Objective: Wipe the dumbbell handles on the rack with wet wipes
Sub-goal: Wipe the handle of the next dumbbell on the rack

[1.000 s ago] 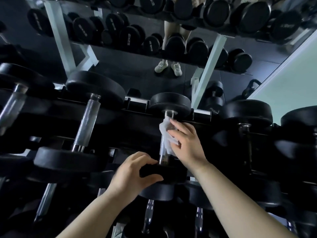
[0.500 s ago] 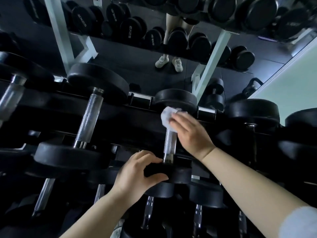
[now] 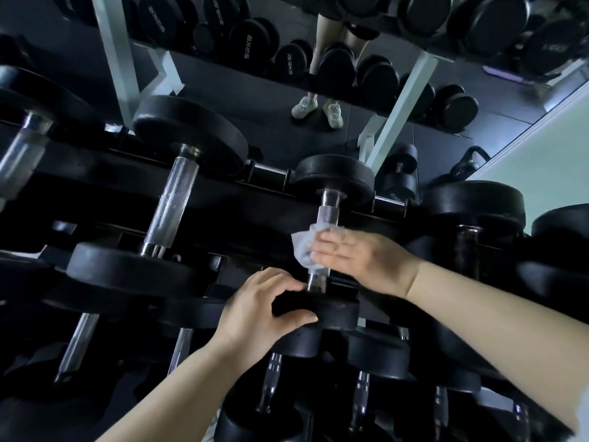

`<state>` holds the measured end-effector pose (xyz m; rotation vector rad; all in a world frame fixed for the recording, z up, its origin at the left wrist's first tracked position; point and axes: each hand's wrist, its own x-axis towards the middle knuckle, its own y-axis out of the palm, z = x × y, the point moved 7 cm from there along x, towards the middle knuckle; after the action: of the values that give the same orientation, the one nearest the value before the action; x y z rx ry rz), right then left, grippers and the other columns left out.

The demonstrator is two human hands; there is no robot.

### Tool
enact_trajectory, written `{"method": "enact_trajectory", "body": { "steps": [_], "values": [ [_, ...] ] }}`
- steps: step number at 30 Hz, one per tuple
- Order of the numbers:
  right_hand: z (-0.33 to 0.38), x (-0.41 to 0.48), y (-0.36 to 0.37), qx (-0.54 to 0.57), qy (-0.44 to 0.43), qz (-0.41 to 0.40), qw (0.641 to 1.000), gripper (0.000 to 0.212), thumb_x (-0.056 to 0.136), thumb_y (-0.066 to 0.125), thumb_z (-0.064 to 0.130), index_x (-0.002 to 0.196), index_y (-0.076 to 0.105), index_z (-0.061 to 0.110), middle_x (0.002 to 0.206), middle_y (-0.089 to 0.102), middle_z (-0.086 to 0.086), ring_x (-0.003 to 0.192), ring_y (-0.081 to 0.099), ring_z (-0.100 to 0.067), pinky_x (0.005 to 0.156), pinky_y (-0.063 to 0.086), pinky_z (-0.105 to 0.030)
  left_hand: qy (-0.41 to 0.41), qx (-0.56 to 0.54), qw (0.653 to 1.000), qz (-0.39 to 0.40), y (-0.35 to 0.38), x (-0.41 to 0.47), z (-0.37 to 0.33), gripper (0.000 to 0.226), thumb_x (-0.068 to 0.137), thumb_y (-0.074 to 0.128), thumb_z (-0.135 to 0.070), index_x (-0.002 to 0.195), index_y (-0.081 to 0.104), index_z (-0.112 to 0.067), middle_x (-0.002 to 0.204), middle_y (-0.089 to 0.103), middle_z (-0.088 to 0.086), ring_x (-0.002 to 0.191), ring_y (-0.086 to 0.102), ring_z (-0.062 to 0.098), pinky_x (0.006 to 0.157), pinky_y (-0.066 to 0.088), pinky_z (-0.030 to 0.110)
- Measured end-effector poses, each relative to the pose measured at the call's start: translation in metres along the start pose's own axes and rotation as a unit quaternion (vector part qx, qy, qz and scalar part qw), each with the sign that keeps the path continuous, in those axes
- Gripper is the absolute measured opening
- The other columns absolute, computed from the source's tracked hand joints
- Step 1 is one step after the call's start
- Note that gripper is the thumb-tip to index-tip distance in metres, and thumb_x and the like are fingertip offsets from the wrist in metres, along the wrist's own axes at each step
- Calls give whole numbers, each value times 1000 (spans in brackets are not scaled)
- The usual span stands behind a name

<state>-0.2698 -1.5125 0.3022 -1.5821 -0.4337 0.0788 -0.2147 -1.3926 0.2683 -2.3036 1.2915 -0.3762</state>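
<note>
Black rack (image 3: 105, 193) holds the rows of weights; the dumbbell (image 3: 338, 312) being cleaned lies on its upper tier, long axis running away from the person, one head near, the other far. Its knurled steel handle (image 3: 327, 215) points at the mirror. The left hand (image 3: 261, 311) grips the near head, thumb and fingers curled round the rim. The right hand (image 3: 360, 260) lays nearly straight, blurred fingers across the handle's middle, pressing the white wet wipe (image 3: 302, 247) against it.

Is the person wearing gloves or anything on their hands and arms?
No gloves. The left hand and right hand are bare, with no rings or watch showing. The left forearm and right forearm are bare too; only a pale sleeve peeks in at the picture's right edge.
</note>
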Motion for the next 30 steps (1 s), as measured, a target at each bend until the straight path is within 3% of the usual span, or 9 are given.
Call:
{"method": "enact_trajectory", "body": {
  "steps": [5,10,12,15,18,23,25,27,30],
  "values": [
    [-39,23,-3,-61,88,-8,994,34,80,41,2,100,69,1,103,70,-15,97,67,-28,83,53,-34,-11,-12,1000,-11,-2,-2,0,54,56,49,-69,97,58,-36,94,56,-25,97,49,0,80,46,25],
    [21,-6,3,50,-49,47,996,43,98,27,7,101,70,5,104,71,-7,102,65,-23,92,49,-30,0,-1,1000,-15,-1,-1,-1,56,56,49,-68,104,43,-41,111,42,-38,96,48,0,77,45,22],
    [18,-6,4,47,-87,78,992,50,99,20,8,102,70,5,104,71,-6,102,65,-21,99,41,-24,0,-6,1000,-22,-1,-1,-1,55,56,51,-67,103,44,-40,107,45,-39,94,49,-1,75,45,21],
    [-22,10,6,22,-32,85,996,36,90,34,0,104,67,0,105,70,-15,105,61,-25,111,18,-14,-7,-13,999,-35,-1,-4,1,55,56,52,-67,103,46,-40,103,51,-27,94,49,-5,71,43,15],
    [-26,11,5,-4,7,89,996,40,89,30,-6,102,68,0,104,70,-14,99,66,-29,107,30,-23,-19,-12,999,-48,-1,-6,2,52,54,52,-67,99,47,-40,109,42,-34,92,50,-1,68,40,13],
    [11,-15,12,71,-61,115,989,48,101,19,10,107,67,5,111,69,-7,105,64,-22,104,35,-22,-31,-11,998,-53,-2,-4,3,47,51,54,-66,88,46,-39,105,40,-41,88,49,5,67,43,19],
    [-12,-12,13,55,-31,87,994,33,93,35,4,112,62,6,112,68,-9,105,63,-22,109,22,-15,-34,-14,998,-50,-3,-4,5,50,49,54,-69,89,47,-39,105,41,-41,86,50,8,68,44,22],
    [-30,-3,12,29,34,41,998,38,83,41,-6,115,58,4,112,67,-13,106,62,-28,104,35,-24,-34,-14,998,-46,-4,-2,5,58,45,54,-77,90,47,-40,105,42,-40,86,51,10,68,44,22],
    [-13,-4,12,63,66,34,995,42,98,22,0,110,62,-1,108,68,-18,110,58,-31,101,38,-25,-31,-14,998,-46,-4,-1,4,58,45,55,-76,90,48,-40,104,44,-39,85,52,12,67,43,21]
  ]
}}
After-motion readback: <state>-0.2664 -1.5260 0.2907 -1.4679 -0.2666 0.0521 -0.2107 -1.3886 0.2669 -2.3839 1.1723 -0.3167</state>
